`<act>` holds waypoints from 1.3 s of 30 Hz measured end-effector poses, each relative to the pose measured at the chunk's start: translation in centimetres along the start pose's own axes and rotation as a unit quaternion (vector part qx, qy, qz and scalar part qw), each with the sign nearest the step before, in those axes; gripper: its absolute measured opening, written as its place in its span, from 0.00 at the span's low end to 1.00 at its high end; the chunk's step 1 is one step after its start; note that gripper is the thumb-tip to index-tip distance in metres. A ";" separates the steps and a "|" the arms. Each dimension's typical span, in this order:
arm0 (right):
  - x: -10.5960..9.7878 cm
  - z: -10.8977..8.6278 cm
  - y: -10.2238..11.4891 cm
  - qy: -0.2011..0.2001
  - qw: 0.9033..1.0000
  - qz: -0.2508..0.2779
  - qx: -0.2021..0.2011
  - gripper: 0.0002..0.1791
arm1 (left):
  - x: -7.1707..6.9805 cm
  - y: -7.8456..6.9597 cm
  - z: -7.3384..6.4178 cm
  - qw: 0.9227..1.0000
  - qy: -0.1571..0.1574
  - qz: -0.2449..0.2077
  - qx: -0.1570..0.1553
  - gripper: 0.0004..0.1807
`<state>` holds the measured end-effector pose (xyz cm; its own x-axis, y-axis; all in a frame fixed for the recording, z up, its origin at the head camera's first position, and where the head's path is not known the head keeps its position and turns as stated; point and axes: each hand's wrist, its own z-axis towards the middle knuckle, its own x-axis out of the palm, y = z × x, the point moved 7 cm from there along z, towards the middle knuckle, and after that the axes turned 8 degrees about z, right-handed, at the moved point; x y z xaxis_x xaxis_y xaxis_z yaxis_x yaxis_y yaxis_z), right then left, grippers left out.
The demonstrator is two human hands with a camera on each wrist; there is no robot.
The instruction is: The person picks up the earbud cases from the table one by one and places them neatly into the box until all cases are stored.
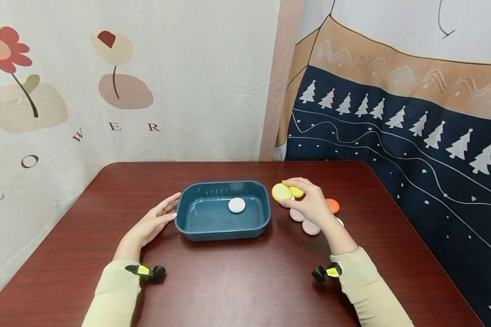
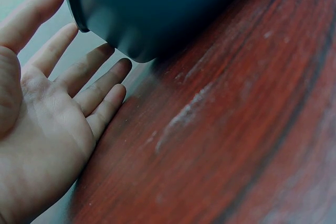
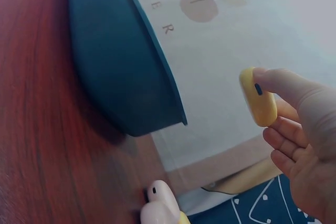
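Observation:
My right hand [image 1: 311, 204] pinches a yellow round puck [image 1: 281, 192] between thumb and fingers, raised off the table to the right of the basin. The right wrist view shows a small dark slot in the edge of this yellow puck [image 3: 257, 98]. My left hand [image 1: 153, 225], its fingers fairly straight, touches the left end of a teal rectangular basin [image 1: 222, 235]. In the left wrist view, thumb and fingertips of the left hand [image 2: 58, 98] meet the basin's rim. One white puck [image 1: 236, 205] lies inside the basin.
Under and beside my right hand lie another yellow puck [image 1: 297, 192], an orange puck [image 1: 332, 205] and several pale ones, including a pale pink puck [image 1: 311, 227]. They rest on a dark red wooden table [image 1: 229, 286]. Printed curtains hang behind it.

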<state>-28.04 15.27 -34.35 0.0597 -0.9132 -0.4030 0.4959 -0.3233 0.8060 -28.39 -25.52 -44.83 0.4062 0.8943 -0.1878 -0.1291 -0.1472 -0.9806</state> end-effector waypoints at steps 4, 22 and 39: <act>0.7 0.0 0.1 0.010 1.000 0.009 0.008 0.28 | 0.0 0.0 0.0 1.000 0.001 -0.004 0.001 0.34; 4.3 -0.4 0.5 0.045 0.997 0.047 -0.029 0.27 | 0.0 -0.2 -0.1 1.000 0.002 -0.016 0.008 0.35; 6.7 -1.0 0.0 0.068 0.997 0.026 -0.007 0.27 | 0.1 -0.1 0.0 1.000 0.004 -0.013 0.007 0.34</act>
<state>-26.76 9.39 -37.53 0.2013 -0.8865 -0.4166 0.5016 -0.2720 0.8212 -28.33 -25.43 -44.78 0.4177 0.8939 -0.1625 -0.1307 -0.1179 -0.9844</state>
